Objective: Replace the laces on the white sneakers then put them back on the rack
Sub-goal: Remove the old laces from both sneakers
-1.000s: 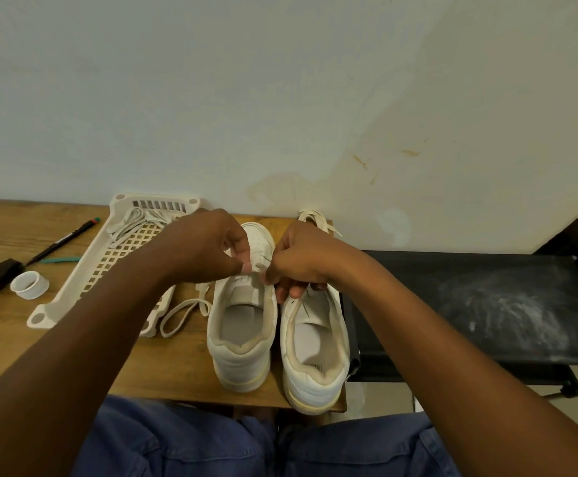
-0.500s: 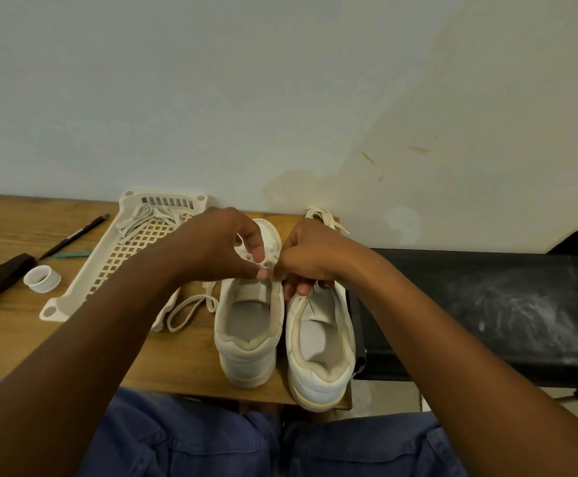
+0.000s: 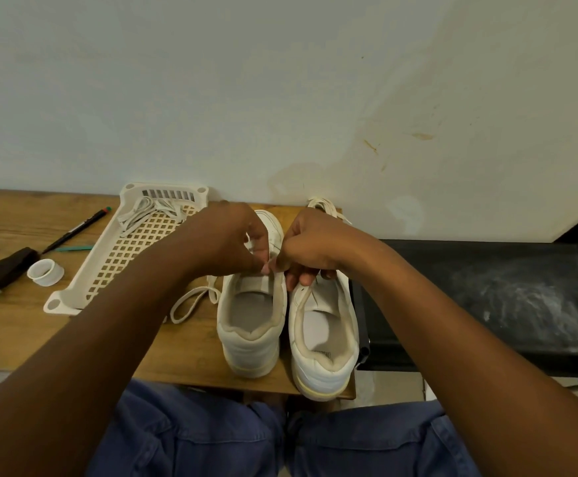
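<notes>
Both hands meet over the left sneaker (image 3: pixel 251 325) on the tabletop (image 3: pixel 22 325); left hand (image 3: pixel 227 242) and right hand (image 3: pixel 309 244) each pinch its lace (image 3: pixel 194 301) in a narrow grip.

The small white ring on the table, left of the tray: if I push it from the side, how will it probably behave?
The white ring lies flat on the wooden table, so it would probably slide rather than roll. It looks thin-walled and hollow, so it is likely light and easily knocked away. Stood on its edge, it could roll towards the black pen.
</notes>
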`<state>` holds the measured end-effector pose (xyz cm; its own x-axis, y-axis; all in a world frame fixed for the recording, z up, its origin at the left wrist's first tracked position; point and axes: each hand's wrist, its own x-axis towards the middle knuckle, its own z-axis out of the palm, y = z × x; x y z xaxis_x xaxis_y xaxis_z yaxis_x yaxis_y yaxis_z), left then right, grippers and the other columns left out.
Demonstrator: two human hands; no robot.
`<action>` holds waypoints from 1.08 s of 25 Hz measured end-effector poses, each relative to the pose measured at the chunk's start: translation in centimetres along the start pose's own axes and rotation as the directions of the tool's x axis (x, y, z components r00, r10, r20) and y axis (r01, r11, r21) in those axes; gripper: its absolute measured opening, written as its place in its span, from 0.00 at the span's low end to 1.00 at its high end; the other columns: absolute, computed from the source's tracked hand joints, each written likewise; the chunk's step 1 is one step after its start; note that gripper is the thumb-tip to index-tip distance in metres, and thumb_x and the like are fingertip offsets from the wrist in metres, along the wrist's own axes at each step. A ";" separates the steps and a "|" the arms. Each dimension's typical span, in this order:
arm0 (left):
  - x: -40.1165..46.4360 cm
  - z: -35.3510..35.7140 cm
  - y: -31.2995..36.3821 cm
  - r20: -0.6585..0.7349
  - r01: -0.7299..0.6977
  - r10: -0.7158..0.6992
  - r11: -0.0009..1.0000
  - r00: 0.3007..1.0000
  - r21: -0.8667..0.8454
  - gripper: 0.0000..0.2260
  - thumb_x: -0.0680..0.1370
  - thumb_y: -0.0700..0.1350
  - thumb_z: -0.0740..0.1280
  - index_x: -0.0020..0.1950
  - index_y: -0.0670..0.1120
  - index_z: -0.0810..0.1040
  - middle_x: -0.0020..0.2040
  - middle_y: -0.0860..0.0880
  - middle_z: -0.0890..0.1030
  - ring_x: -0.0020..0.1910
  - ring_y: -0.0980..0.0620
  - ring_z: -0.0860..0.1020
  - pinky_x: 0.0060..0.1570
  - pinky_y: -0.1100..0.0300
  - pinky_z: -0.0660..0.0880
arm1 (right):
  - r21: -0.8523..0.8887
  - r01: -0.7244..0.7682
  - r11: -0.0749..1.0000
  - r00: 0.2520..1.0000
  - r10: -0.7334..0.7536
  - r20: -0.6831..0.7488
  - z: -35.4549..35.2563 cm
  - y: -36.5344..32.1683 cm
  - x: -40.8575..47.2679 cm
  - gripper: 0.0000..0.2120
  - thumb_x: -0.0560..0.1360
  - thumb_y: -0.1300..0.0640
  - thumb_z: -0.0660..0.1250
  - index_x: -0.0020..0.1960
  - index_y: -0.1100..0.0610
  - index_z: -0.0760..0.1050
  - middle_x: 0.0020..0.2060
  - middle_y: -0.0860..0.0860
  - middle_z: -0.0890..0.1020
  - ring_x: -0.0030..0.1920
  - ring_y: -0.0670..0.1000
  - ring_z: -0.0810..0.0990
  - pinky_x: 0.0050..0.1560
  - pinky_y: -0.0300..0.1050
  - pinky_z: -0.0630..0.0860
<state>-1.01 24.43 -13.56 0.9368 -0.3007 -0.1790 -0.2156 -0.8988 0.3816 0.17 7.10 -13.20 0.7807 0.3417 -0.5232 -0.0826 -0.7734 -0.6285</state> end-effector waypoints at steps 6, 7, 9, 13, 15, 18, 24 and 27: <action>-1.3 -2.3 -0.5 -0.122 0.100 -0.130 0.970 0.984 -0.221 0.05 0.69 0.49 0.80 0.38 0.51 0.87 0.35 0.60 0.82 0.37 0.63 0.77 0.37 0.64 0.69 | 0.020 0.008 1.000 1.000 -0.008 0.012 -0.1 0.1 0.0 0.06 0.77 0.61 0.70 0.44 0.62 0.83 0.35 0.55 0.88 0.28 0.49 0.79 0.25 0.36 0.69; -1.5 -2.6 -0.8 -0.148 0.128 -0.173 0.953 0.974 -0.273 0.05 0.69 0.49 0.80 0.39 0.50 0.87 0.34 0.59 0.82 0.35 0.62 0.77 0.37 0.63 0.69 | 0.020 0.007 1.000 1.000 -0.007 0.016 -0.2 0.2 0.0 0.06 0.77 0.61 0.70 0.44 0.62 0.83 0.36 0.55 0.88 0.28 0.49 0.79 0.25 0.36 0.69; -1.8 -3.2 -1.9 -0.243 0.215 -0.306 0.916 0.920 -0.338 0.07 0.69 0.48 0.81 0.40 0.46 0.87 0.37 0.53 0.85 0.36 0.58 0.79 0.38 0.58 0.75 | 0.019 0.008 1.000 1.000 -0.009 0.021 -0.2 0.2 0.0 0.06 0.77 0.62 0.70 0.43 0.62 0.83 0.36 0.55 0.88 0.27 0.48 0.79 0.25 0.36 0.69; -1.8 -3.2 -4.3 -0.268 0.465 -0.493 0.870 0.828 -0.164 0.12 0.71 0.52 0.80 0.40 0.43 0.84 0.39 0.45 0.84 0.40 0.46 0.81 0.44 0.51 0.79 | 0.016 0.008 1.000 1.000 -0.008 0.016 -0.2 0.2 -0.1 0.06 0.77 0.61 0.71 0.47 0.64 0.84 0.36 0.55 0.88 0.28 0.48 0.80 0.24 0.36 0.69; -1.4 -2.6 -4.5 -0.156 0.414 -0.428 0.903 0.890 -0.116 0.11 0.72 0.53 0.79 0.42 0.47 0.84 0.46 0.49 0.84 0.44 0.50 0.80 0.46 0.54 0.75 | 0.005 0.003 1.000 1.000 -0.003 0.022 -0.2 0.1 -0.1 0.06 0.77 0.61 0.71 0.47 0.64 0.84 0.36 0.54 0.88 0.28 0.48 0.80 0.25 0.36 0.70; -0.9 -2.0 -2.7 -0.024 0.173 -0.179 0.973 0.984 -0.154 0.12 0.70 0.55 0.79 0.50 0.55 0.85 0.53 0.58 0.82 0.52 0.56 0.79 0.45 0.60 0.72 | 0.004 0.001 1.000 1.000 -0.001 0.028 -0.2 0.0 -0.1 0.06 0.77 0.60 0.71 0.46 0.63 0.83 0.36 0.54 0.88 0.29 0.48 0.80 0.26 0.37 0.70; -0.4 -1.1 -0.5 -0.047 0.077 -0.081 0.994 0.996 -0.078 0.05 0.70 0.50 0.80 0.39 0.53 0.86 0.38 0.57 0.84 0.38 0.55 0.83 0.39 0.58 0.79 | 0.001 -0.009 1.000 1.000 0.009 0.027 -0.3 -0.1 -0.1 0.06 0.77 0.60 0.71 0.47 0.63 0.84 0.36 0.54 0.88 0.28 0.48 0.80 0.27 0.38 0.71; -0.7 -2.3 -2.5 -0.215 0.308 -0.309 0.951 0.926 -0.043 0.06 0.73 0.48 0.76 0.37 0.50 0.84 0.38 0.54 0.84 0.41 0.51 0.82 0.43 0.54 0.80 | 0.009 -0.002 1.000 1.000 0.002 0.030 -0.3 -0.1 -0.1 0.06 0.78 0.60 0.71 0.46 0.62 0.83 0.36 0.54 0.88 0.27 0.48 0.79 0.26 0.38 0.70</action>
<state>-0.49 27.65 -12.35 0.9937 0.0681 -0.0887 0.0949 -0.9333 0.3463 0.33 6.96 -12.94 0.7615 0.3564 -0.5413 -0.0899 -0.7691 -0.6328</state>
